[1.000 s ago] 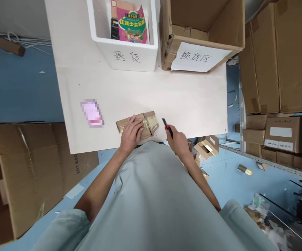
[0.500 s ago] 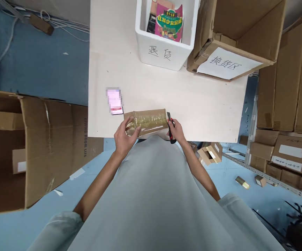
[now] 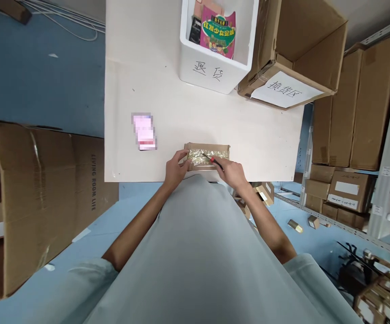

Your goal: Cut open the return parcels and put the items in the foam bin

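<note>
A small cardboard box with shiny clear tape along its top lies at the front edge of the white table. My left hand grips the left end of this box, thumb and fingers around its corner. In my right hand is a red and black box cutter, its blade pointing left over the taped top. I cannot tell whether the blade tip touches the tape. A phone with a blurred screen rests on the table to the left.
At the back stand a white bin holding a purple packet, and an open cardboard carton with a handwritten label. A large carton is left of the table. Shelved boxes and floor items lie to the right.
The small box has shifted right and been turned, now looking shorter. The box cutter has swung from upright beside the box's right end to lying over its taped top.
</note>
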Available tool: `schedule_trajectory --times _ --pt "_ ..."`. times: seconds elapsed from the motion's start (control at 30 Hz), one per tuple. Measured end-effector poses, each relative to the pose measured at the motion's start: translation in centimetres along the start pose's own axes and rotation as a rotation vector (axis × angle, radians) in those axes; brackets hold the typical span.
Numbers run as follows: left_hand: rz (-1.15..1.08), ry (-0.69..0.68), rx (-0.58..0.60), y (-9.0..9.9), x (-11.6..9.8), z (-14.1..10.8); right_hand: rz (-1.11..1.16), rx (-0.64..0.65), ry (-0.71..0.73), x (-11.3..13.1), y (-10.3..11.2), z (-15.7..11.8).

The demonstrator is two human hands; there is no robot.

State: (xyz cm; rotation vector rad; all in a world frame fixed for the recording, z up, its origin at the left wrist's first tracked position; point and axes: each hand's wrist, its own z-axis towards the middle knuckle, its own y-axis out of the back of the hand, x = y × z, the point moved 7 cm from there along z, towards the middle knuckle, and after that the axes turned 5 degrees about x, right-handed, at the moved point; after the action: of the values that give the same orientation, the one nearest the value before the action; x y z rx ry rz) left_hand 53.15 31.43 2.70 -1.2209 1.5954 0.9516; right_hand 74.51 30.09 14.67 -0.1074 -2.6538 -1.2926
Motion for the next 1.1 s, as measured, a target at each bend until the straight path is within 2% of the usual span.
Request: schedule_trajectory --times 0.07,0.17,0.5,0.6,0.7,0.93,1.1 --pt "-0.044 0.019 0.017 0.1 0.1 0.1 -0.139 0.115 0.073 2.5 0.0 1.1" --pt "-0.091 0.030 0.033 0.1 0.3 0.2 -0.290 0.199 0.129 4.6 0.0 2.6" --pt "-0.184 0.054 0.031 0.1 0.6 0.5 -0.461 0.283 0.168 7.0 -0.3 4.1" --pt "-0.179 0.056 0.015 0.1 0.5 0.4 -0.468 0.279 0.181 6.8 -0.5 4.2" --pt "-0.171 0.052 -0.009 0.0 0.3 0.2 -0.493 0.300 0.124 4.8 -0.5 3.5" --pt "-0.158 0.060 -0.015 -1.3 -0.2 0.0 -0.527 0.346 0.017 -2.5 -0.2 -0.8" --pt "-0.109 0.077 -0.044 -2.2 -0.5 -0.1 -0.526 0.377 -0.076 -7.9 -1.1 -3.0"
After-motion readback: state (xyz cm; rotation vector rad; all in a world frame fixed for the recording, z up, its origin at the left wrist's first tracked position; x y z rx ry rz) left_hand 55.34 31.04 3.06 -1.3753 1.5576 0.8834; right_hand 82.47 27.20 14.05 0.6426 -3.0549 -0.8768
